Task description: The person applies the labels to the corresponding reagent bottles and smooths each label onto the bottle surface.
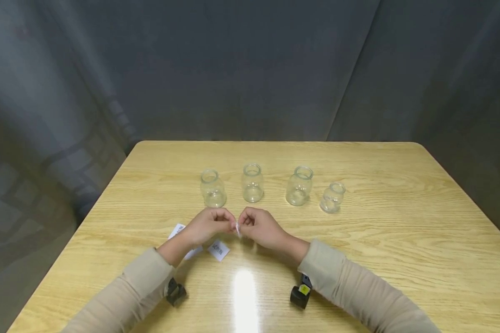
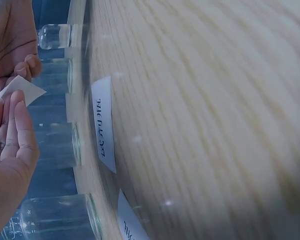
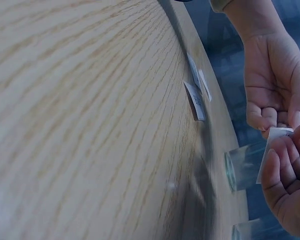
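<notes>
Between both hands, over the near middle of the table, is a small white paper label (image 2: 26,91). My left hand (image 1: 210,225) pinches one side of it with thumb and fingers. Opposite, my right hand (image 1: 263,227) pinches the other side, its fingertips almost meeting the left ones. In the right wrist view the label (image 3: 271,145) stands tilted between the fingers; its face cannot be read. A printed paper label (image 1: 218,250) lies flat just below the left hand. Further labels (image 1: 177,230) lie under and beside the left wrist, partly hidden by it.
Beyond the hands stands a row of clear glass jars: one at left (image 1: 213,188), one in the middle (image 1: 253,183), one right of it (image 1: 299,186) and a smaller one (image 1: 332,198) at the right end. Dark curtains (image 1: 250,69) hang behind the wooden table (image 1: 400,231).
</notes>
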### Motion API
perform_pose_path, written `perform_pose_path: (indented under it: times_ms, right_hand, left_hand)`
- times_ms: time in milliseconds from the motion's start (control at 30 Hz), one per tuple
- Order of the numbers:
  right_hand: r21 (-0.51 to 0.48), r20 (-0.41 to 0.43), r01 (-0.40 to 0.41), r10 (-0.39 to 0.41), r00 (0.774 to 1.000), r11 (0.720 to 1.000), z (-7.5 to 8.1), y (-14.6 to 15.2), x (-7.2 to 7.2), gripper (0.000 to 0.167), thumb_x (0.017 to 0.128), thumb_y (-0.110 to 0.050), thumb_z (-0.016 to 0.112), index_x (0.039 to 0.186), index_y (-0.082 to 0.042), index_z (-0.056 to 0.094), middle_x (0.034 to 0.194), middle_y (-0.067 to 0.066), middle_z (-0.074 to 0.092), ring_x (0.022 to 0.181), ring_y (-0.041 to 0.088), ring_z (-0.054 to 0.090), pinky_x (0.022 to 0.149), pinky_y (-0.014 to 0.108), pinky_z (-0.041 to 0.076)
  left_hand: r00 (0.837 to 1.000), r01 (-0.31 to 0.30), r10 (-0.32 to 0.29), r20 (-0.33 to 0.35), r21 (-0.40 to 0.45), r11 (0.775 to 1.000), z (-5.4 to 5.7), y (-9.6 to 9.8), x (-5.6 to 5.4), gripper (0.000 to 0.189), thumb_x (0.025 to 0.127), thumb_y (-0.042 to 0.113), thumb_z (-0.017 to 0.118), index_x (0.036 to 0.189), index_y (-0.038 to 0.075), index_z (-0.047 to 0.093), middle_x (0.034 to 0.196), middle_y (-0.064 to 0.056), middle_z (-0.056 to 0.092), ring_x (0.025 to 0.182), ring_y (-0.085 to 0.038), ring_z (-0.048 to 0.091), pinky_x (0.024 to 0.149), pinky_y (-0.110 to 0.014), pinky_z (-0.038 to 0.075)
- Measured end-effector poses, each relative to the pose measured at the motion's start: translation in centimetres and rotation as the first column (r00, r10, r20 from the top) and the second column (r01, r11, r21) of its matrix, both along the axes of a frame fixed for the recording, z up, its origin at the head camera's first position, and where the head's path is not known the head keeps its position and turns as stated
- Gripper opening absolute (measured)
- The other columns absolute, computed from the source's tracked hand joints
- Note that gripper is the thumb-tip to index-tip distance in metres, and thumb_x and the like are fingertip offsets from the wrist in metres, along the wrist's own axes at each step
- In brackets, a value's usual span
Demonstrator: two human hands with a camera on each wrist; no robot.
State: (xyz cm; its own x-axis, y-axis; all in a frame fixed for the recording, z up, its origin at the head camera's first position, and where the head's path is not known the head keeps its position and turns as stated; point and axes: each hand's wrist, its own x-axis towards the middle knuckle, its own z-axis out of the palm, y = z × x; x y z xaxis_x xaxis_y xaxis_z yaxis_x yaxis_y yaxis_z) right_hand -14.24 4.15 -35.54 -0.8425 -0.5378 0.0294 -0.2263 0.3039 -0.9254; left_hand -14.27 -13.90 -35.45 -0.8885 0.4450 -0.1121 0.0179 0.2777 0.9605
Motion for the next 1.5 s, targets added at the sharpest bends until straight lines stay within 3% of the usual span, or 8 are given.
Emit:
perform_pose_path:
  times_ms: [133, 367, 467, 667, 933, 1067, 1267, 1500]
  right_hand:
    - [-0.029, -0.002, 0.011, -0.012, 1.000, 1.000, -0.2, 0.0, 0.0, 0.004, 0.079, -0.001, 0.050, 0.082, -0.001, 0.052, 0.069, 0.004, 0.052, 0.061, 0.013, 0.049, 0.054, 0.023, 0.045]
    - [-0.043, -0.014, 0.090, -0.090, 0.996, 0.995, 3.1, -0.1, 1.7, 0.003, 0.080, 0.005, 0.048, 0.083, 0.007, 0.050, 0.069, 0.005, 0.049, 0.062, 0.011, 0.044, 0.054, 0.018, 0.039]
    - [-0.050, 0.002, 0.092, -0.092, 0.996, 0.995, 3.0, 0.0, 1.5, 0.004, 0.081, 0.004, 0.048, 0.083, 0.008, 0.048, 0.069, 0.005, 0.048, 0.060, 0.010, 0.043, 0.053, 0.017, 0.037]
    - [-0.062, 0.004, 0.068, -0.068, 0.998, 0.996, 1.3, 0.1, 0.5, 0.011, 0.081, -0.006, 0.058, 0.084, 0.002, 0.050, 0.074, 0.004, 0.052, 0.064, 0.012, 0.047, 0.056, 0.021, 0.042]
    - [-0.033, -0.029, 0.085, -0.086, 0.996, 0.996, -0.7, 0.0, -0.3, 0.015, 0.080, -0.014, 0.061, 0.082, -0.002, 0.050, 0.070, 0.003, 0.051, 0.059, 0.011, 0.046, 0.051, 0.019, 0.040]
    - [-0.064, -0.059, 0.086, -0.090, 0.994, 0.994, -0.8, -0.1, -0.2, 0.007, 0.080, 0.000, 0.055, 0.085, 0.000, 0.049, 0.073, 0.005, 0.051, 0.064, 0.012, 0.048, 0.054, 0.020, 0.042]
    - [-0.035, -0.098, 0.115, -0.118, 0.988, 0.993, -0.5, 0.2, -0.3, 0.015, 0.078, 0.005, 0.052, 0.090, -0.003, 0.055, 0.071, 0.003, 0.052, 0.062, 0.012, 0.048, 0.052, 0.022, 0.044]
    - [-0.019, -0.038, 0.002, -0.003, 0.999, 1.000, -0.6, 1.1, -0.6, 0.009, 0.079, -0.003, 0.057, 0.088, -0.002, 0.059, 0.077, 0.004, 0.058, 0.071, 0.014, 0.055, 0.064, 0.024, 0.048]
  left_hand:
    - [1.000, -0.022, 0.022, 0.008, 0.006, 1.000, -0.1, 0.0, 0.0, 0.013, 0.081, 0.010, 0.055, 0.087, -0.002, 0.058, 0.081, -0.008, 0.061, 0.081, -0.025, 0.058, 0.078, -0.034, 0.046]
    - [0.989, -0.120, 0.109, 0.096, 0.115, 0.986, -0.1, 0.4, -0.1, 0.011, 0.082, 0.004, 0.049, 0.087, -0.006, 0.053, 0.084, -0.010, 0.058, 0.081, -0.021, 0.058, 0.079, -0.035, 0.045]
    - [0.982, -0.156, 0.136, 0.129, 0.160, 0.975, -0.1, 0.4, -0.2, 0.010, 0.082, 0.000, 0.047, 0.087, -0.007, 0.052, 0.084, -0.010, 0.056, 0.078, -0.018, 0.057, 0.079, -0.034, 0.046]
    - [0.994, -0.063, 0.048, 0.094, 0.167, 0.984, 0.1, 0.4, -0.3, 0.014, 0.083, 0.001, 0.048, 0.091, -0.010, 0.051, 0.084, -0.010, 0.057, 0.082, -0.021, 0.057, 0.080, -0.034, 0.045]
    - [1.000, 0.007, -0.008, 0.029, 0.033, 0.999, 0.0, 0.2, -0.2, 0.013, 0.083, 0.008, 0.053, 0.089, -0.003, 0.056, 0.086, -0.009, 0.061, 0.086, -0.026, 0.058, 0.080, -0.036, 0.045]
    - [0.999, -0.033, 0.033, 0.018, -0.003, 0.999, -0.1, 0.3, -0.2, 0.010, 0.081, 0.004, 0.052, 0.086, -0.004, 0.055, 0.084, -0.009, 0.060, 0.083, -0.020, 0.058, 0.077, -0.032, 0.046]
    - [0.981, -0.160, 0.149, 0.127, 0.084, 0.983, -0.2, 0.6, -0.3, 0.004, 0.080, -0.003, 0.047, 0.081, -0.007, 0.049, 0.084, -0.012, 0.053, 0.075, -0.019, 0.056, 0.074, -0.032, 0.048]
    - [0.969, -0.197, 0.181, 0.169, 0.082, 0.977, -0.7, 0.7, -0.3, 0.006, 0.077, -0.008, 0.050, 0.078, -0.003, 0.047, 0.078, -0.010, 0.051, 0.068, -0.016, 0.053, 0.068, -0.029, 0.048]
